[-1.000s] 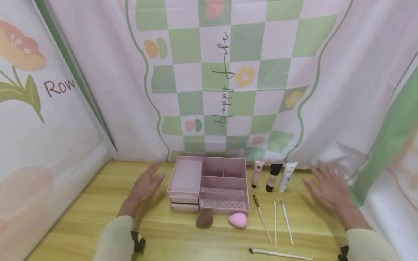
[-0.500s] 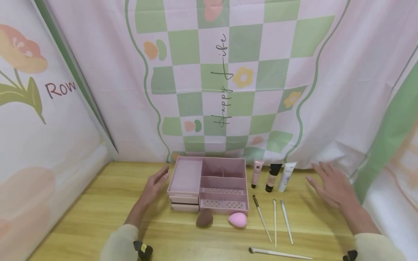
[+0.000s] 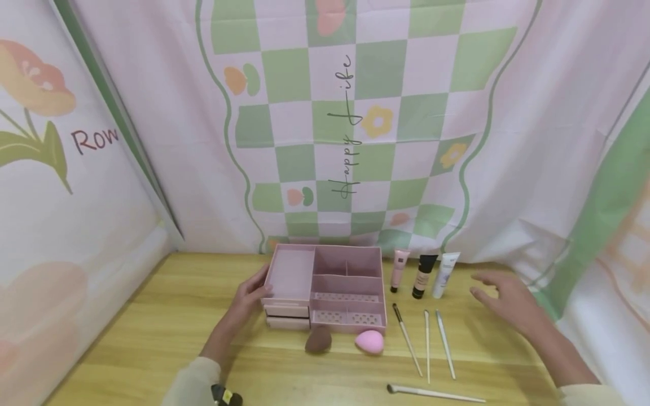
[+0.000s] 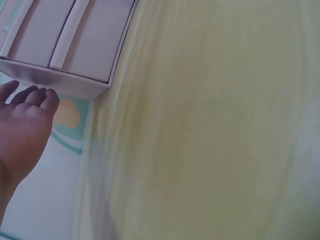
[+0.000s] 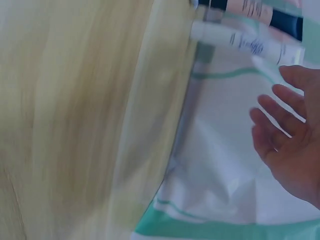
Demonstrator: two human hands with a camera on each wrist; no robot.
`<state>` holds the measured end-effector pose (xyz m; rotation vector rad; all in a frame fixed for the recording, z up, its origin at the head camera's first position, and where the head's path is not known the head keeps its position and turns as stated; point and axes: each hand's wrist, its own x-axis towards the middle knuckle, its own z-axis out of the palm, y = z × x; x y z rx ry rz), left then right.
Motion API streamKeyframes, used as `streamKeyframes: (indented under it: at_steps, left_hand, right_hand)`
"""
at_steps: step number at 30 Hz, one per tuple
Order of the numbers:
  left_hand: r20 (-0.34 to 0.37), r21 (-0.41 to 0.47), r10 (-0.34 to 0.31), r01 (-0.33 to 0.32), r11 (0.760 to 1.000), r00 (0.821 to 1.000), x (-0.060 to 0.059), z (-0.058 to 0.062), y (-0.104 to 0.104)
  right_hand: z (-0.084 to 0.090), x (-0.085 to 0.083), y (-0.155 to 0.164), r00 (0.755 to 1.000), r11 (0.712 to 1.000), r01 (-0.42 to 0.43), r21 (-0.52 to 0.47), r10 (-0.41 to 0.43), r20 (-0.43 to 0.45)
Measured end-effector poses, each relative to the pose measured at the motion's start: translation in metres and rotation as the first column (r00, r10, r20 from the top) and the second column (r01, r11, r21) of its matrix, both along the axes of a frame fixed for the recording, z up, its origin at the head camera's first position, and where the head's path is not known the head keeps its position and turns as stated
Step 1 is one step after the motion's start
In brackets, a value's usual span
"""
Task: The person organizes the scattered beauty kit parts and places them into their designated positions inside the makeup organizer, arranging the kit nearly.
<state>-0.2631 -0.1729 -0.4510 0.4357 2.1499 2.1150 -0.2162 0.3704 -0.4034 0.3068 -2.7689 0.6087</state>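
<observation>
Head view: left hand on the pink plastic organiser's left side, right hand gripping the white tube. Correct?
Not quite. The left hand does rest against the left side of the pink plastic organiser, but the right hand holds nothing: it hovers open, apart from the white tube. The head view shows it.

wooden table [image 3: 152, 316], checkered floral cloth backdrop [image 3: 355, 113].

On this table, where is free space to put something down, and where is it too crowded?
Free: the wooden table left of the left hand, up to the cloth wall, and the front strip below the two sponges. Crowded: right of the pink organizer, where three tubes and four brushes lie close together, with the right hand just beyond.
</observation>
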Motion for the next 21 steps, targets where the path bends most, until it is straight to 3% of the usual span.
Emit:
streamKeyframes:
  at_steps: [6,12,15,21]
  left_hand:
    - [0.021,0.071,-0.027,0.025,0.997,0.999,0.0,-0.001,0.003]
    - [0.012,0.084,-0.038,0.037,0.996,0.999,0.0,-0.002,0.002]
    - [0.011,0.085,-0.029,0.028,0.996,1.0,0.0,-0.002,0.003]
    - [-0.002,0.099,-0.031,0.031,0.995,1.0,0.0,-0.002,0.003]
  right_hand:
    - [-0.003,0.009,-0.024,0.981,0.996,0.002,-0.089,0.015,0.191]
    - [-0.014,0.019,-0.039,0.916,0.973,0.065,-0.22,0.029,0.4]
    - [-0.021,0.023,-0.045,0.887,0.962,0.107,-0.251,0.022,0.461]
    - [-0.032,0.031,-0.05,0.854,0.949,0.129,-0.289,0.042,0.519]
